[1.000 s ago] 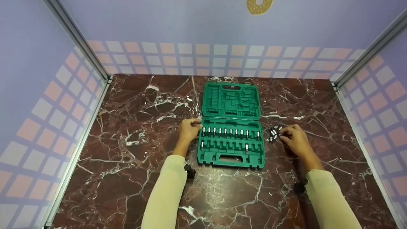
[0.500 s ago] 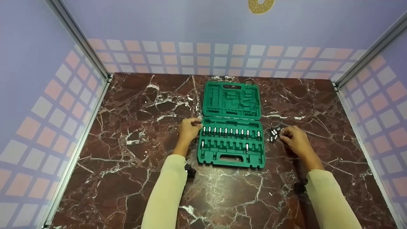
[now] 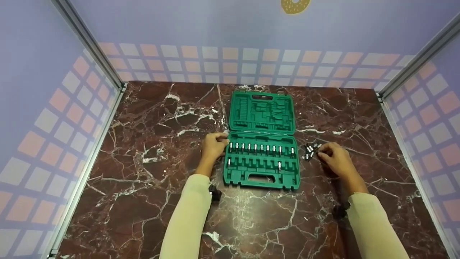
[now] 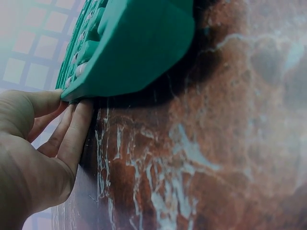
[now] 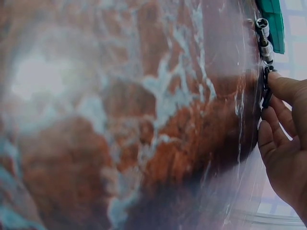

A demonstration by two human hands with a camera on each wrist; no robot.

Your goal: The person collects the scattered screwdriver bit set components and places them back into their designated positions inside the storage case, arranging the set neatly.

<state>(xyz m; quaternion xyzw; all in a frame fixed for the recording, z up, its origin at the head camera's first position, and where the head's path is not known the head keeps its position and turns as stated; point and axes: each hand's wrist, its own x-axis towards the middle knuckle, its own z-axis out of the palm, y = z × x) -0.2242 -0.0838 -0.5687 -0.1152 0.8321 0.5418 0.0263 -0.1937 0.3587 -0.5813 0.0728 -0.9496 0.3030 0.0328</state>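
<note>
A green socket case [image 3: 260, 181] lies unfolded on the marbled table. Bit sockets [image 3: 255, 149] with silver heads and dark shafts fill most of its upper row; two more stand in the lower row, one at the left end and one right of centre. My left hand [image 3: 214, 147] grips the left rim of the case, thumb on top and fingers against the side, as the left wrist view shows. Right of the case is a small pile of bit sockets [image 3: 309, 150]. At its right side my right hand [image 3: 336, 158] pinches a dark-shafted bit socket [image 5: 266, 91], partly hidden by the thumb.
The case lid [image 3: 262, 111], with moulded recesses, lies flat behind the socket tray. Printed lilac panels [image 3: 233, 32] wall the table [image 3: 151, 208] at the back and both sides, with metal posts in the corners.
My right hand has shifted slightly to the right at the pile, and more silver shows beside its fingertips. The left hand stays on the rim of the case.
</note>
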